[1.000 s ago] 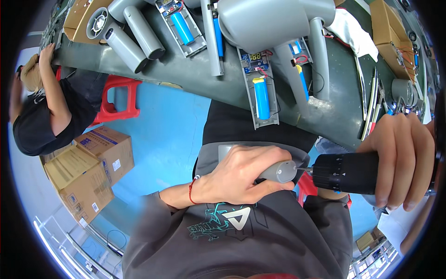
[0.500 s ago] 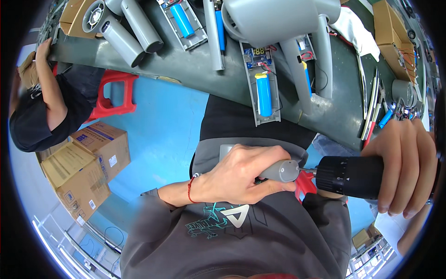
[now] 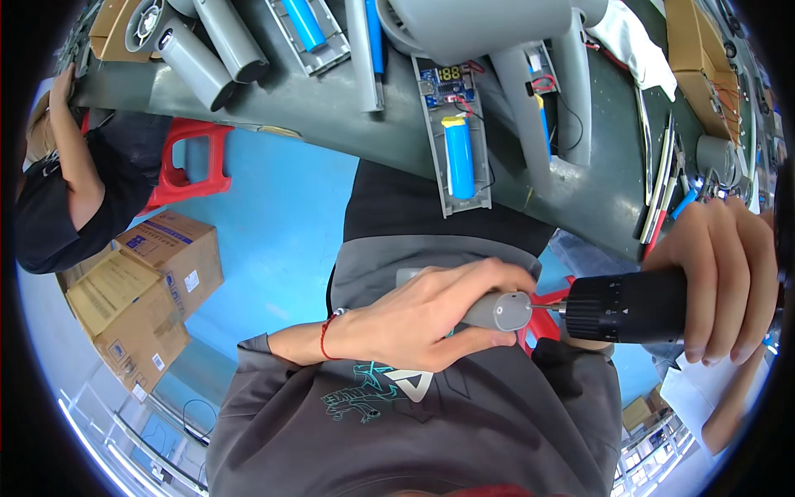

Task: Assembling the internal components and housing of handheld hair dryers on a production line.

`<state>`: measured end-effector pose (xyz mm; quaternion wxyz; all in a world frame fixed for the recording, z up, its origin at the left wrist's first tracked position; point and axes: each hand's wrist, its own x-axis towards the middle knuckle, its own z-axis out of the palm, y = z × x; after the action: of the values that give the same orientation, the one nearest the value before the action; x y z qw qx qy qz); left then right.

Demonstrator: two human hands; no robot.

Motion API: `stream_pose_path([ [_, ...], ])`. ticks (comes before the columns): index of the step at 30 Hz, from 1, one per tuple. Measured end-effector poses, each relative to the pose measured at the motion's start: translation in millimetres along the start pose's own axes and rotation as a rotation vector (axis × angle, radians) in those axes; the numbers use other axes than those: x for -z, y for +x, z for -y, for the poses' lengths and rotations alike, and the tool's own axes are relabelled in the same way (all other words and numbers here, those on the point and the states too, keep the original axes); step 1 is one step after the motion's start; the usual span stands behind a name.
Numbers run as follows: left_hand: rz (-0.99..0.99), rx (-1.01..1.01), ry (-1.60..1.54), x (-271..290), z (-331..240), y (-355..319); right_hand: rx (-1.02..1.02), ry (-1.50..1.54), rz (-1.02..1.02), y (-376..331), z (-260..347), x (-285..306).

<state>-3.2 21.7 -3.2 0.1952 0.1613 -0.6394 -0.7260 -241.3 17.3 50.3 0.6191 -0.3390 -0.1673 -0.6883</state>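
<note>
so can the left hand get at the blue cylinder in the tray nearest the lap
Probably not as it stands: the left hand is gripping a gray part. Otherwise the way looks free: the blue cylinder lies uncovered in its tray.

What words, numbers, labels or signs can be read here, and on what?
I'll leave wording and digits uncopied.
Small display: lit yellow digits.
Black power tool: small white triangle; other marks too small.
Grey handle: small round mark.
Dark top: white triangle, teal design.
Cardboard boxes: print and labels, too small.
</note>
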Motion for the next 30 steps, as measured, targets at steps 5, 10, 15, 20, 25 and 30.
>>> stream_pose_path([
  [5,-0.039,-0.028,0.078,-7,3,-8,-0.018,0.006,-0.024,-10,10,-5],
  [10,-0.062,-0.044,0.135,-6,2,-6,-0.025,0.007,-0.032,-9,9,-2],
  [15,-0.063,-0.048,0.138,-7,5,-7,-0.031,0.016,-0.033,-8,5,-1],
  [20,-0.013,-0.008,0.124,-6,2,-10,-0.04,0.032,-0.04,-11,7,0],
  [25,-0.013,0.012,0.103,-6,4,-10,-0.05,0.041,-0.034,-6,6,8],
  [30,-0.05,-0.014,0.024,-7,3,-7,-0.057,0.044,-0.04,-4,6,7],
])
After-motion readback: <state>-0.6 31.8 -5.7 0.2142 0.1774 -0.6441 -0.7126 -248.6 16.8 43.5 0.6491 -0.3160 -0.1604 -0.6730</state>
